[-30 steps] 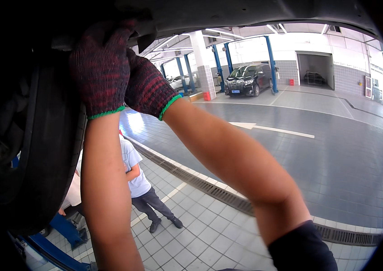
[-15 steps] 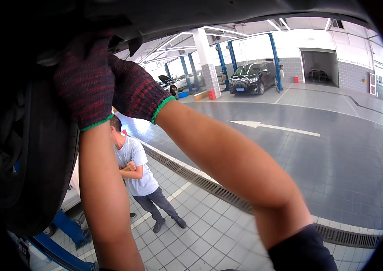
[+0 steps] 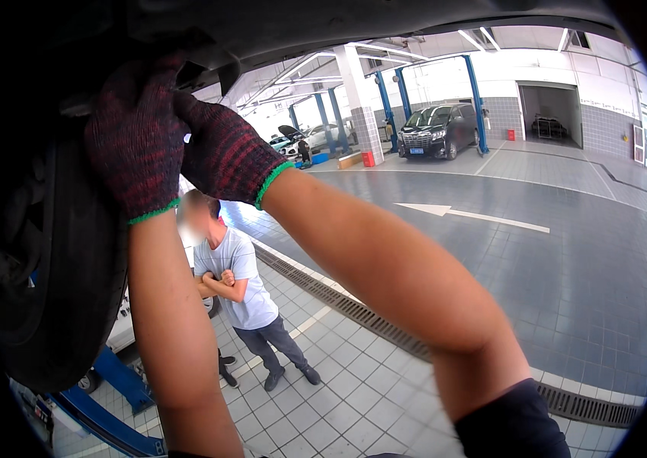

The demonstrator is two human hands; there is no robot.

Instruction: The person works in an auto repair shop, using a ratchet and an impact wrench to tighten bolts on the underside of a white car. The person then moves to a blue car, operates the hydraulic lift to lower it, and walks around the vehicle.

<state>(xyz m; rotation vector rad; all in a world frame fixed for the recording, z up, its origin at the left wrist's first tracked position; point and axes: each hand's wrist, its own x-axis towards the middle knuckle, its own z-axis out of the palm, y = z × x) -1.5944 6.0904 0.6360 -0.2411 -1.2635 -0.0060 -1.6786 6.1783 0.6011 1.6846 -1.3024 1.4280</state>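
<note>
Both my hands are raised close together under the dark underside of a lifted car (image 3: 323, 30), beside its black tyre (image 3: 83, 267). They wear knitted gloves in black and dark red with green cuffs. My left hand (image 3: 136, 145) has its fingers bent upward into the shadow at the panel edge, closed on something too dark to make out. Against it, on its right, my right hand (image 3: 228, 149) is closed too, its fingertips hidden behind the left glove. A dark tab (image 3: 228, 76) hangs from the panel just above the right hand.
A person (image 3: 239, 282) in a light shirt stands with folded arms beyond my forearms. Blue lift arms (image 3: 106, 424) lie low on the left. A floor drain grate (image 3: 339, 298) crosses the tiles. Farther off are a black van (image 3: 438, 131), blue lift posts (image 3: 474, 103) and a white pillar (image 3: 358, 99).
My hands stay at the same place under the car, the left shifted slightly left. The view has turned slightly, so the background sits farther right and lower. The person's head shows more.
</note>
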